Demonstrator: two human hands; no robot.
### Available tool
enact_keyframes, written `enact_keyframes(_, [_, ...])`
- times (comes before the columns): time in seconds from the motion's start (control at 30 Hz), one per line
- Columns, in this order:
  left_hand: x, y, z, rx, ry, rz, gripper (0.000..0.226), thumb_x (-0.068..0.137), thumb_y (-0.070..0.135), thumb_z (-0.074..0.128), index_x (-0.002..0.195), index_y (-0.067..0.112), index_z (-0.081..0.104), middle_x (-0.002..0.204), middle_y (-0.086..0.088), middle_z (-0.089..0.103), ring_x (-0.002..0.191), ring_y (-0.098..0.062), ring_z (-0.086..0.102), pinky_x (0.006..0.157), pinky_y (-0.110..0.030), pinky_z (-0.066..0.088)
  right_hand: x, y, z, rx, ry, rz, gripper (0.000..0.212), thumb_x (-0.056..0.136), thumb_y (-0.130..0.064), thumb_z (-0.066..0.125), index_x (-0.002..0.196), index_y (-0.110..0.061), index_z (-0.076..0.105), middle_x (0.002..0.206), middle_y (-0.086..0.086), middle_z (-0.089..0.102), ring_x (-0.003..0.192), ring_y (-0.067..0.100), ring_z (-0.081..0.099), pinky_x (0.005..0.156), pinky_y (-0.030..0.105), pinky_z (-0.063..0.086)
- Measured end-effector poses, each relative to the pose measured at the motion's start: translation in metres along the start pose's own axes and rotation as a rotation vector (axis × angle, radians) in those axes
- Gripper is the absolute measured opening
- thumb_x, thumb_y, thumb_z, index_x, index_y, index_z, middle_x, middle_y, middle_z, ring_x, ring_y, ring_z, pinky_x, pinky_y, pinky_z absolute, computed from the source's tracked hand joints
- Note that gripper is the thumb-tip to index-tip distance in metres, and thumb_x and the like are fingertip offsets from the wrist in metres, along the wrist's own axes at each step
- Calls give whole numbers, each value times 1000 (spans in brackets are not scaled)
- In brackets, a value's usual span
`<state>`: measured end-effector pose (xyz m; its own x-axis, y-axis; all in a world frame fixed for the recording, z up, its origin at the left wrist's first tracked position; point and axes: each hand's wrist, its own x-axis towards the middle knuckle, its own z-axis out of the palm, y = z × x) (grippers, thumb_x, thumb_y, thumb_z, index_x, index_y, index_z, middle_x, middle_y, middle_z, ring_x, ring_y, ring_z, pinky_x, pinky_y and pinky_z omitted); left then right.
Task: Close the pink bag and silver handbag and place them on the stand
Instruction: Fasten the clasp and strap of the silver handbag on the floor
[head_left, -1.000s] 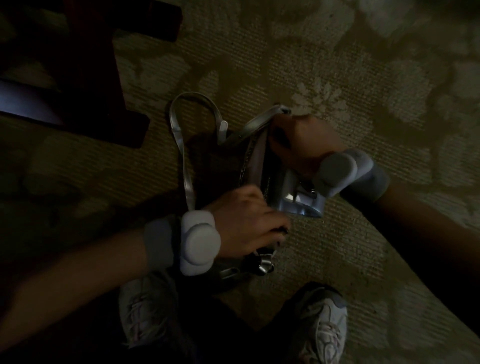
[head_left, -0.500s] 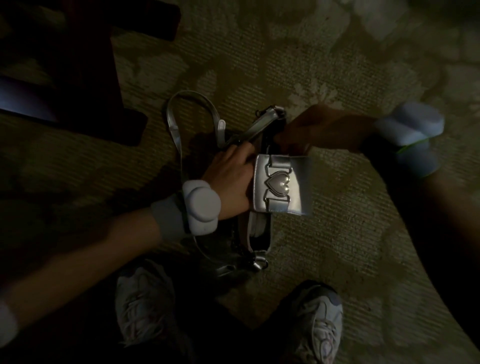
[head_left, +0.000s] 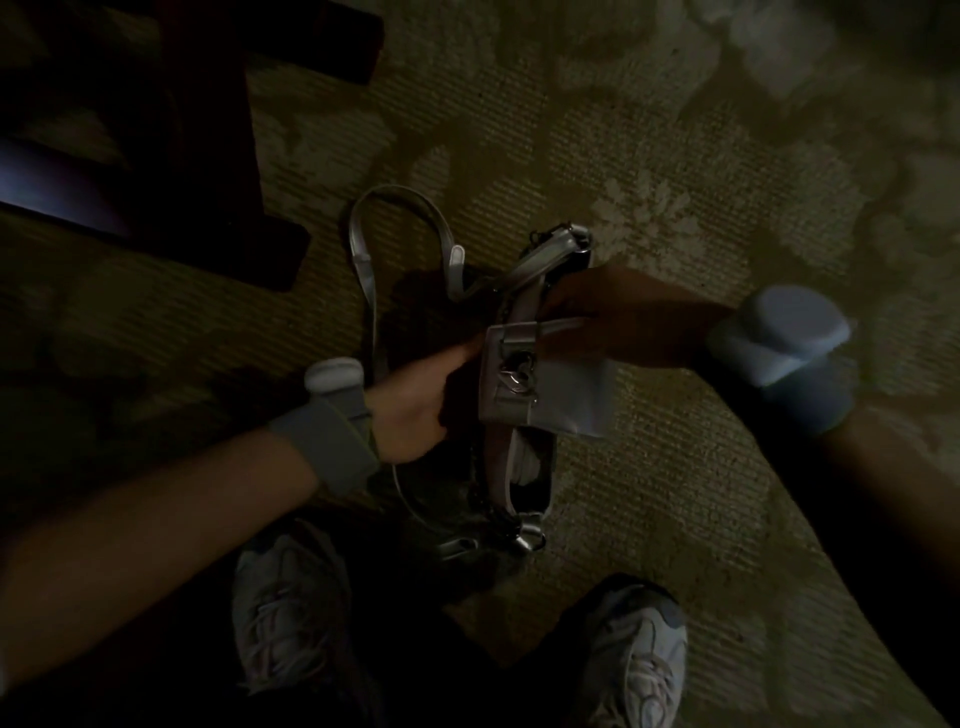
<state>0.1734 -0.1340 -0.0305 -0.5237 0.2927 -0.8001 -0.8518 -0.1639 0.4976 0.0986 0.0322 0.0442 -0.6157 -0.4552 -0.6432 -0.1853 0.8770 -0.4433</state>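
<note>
The silver handbag stands on the patterned carpet in the middle of the dim view. Its flap, with a heart-shaped metal clasp, is folded over the top toward the right. My left hand grips the bag's left side. My right hand rests on the flap's upper edge and pinches it. The bag's silver strap loops on the carpet to the upper left. No pink bag is in view.
A dark wooden piece of furniture stands at the upper left, its foot on the carpet close to the strap. My two white sneakers are at the bottom, just below the bag. Patterned carpet spreads to the right and above.
The flap has been swung over the bag's top, clasp now facing up. My right hand moved from the bag's far end onto the flap; my left hand shifted from the near end to the left side.
</note>
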Motion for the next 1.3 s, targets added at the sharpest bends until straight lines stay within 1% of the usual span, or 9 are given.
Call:
enact_keyframes(0.13, [2,-3,-3,-93,-65,-63,31,92,39,42,103,21,66,91,4,73,83,-10,68,74,-25,55,1,-10,10,-124,132,123,43,86,-51,52,117,-22,50,111,4,61,100,26,59,84,37,48])
enact_keyframes(0.27, [2,-3,3,-47,11,-31,34,91,19,48,123,9,56,125,-11,60,115,-28,56,99,-38,46,0,-19,24,-235,285,92,38,89,-46,49,118,-20,44,103,7,64,85,27,57,72,32,34])
enact_keyframes(0.43, [-3,-6,15,-1,92,66,29,94,15,41,118,9,55,120,-10,59,106,-25,55,92,-35,43,4,-26,32,-297,327,54,32,92,-34,46,121,-21,43,103,8,66,94,32,61,76,31,27])
enact_keyframes(0.6, [-1,1,21,-15,117,89,40,98,12,29,133,-5,36,143,-23,39,133,-34,37,105,-35,33,7,-24,35,-356,341,56,36,92,-36,46,126,-23,45,115,9,63,107,32,57,89,36,37])
enact_keyframes(0.67, [4,1,21,6,137,102,40,98,14,30,133,-2,37,143,-18,40,133,-31,38,103,-32,34,8,-24,46,-460,447,62,34,87,-34,54,118,-20,56,119,13,59,108,35,54,86,39,42])
enact_keyframes(0.77, [8,0,17,70,180,92,37,97,20,36,132,11,44,139,-11,47,127,-29,45,108,-36,36,14,-23,65,-487,633,107,29,75,-36,51,88,-16,69,89,15,63,77,34,60,64,36,49])
enact_keyframes(1.0, [18,3,11,120,256,87,36,94,2,37,129,-1,43,119,-7,49,85,-25,56,72,-23,48,21,-19,75,-383,697,174,44,70,-41,38,91,-15,66,92,17,60,87,34,51,70,42,51])
enact_keyframes(1.13, [27,1,9,214,360,41,35,94,0,34,127,-9,42,135,-22,47,120,-38,49,99,-40,40,22,-18,76,-268,671,164,47,71,-41,37,96,-12,64,95,19,59,85,39,58,73,45,50])
enact_keyframes(1.3, [42,-2,-1,196,398,24,44,90,17,51,129,-2,44,135,-23,47,122,-38,47,107,-48,37,17,-8,68,-79,539,49,58,74,-51,31,105,-11,60,112,18,50,102,37,47,86,46,43])
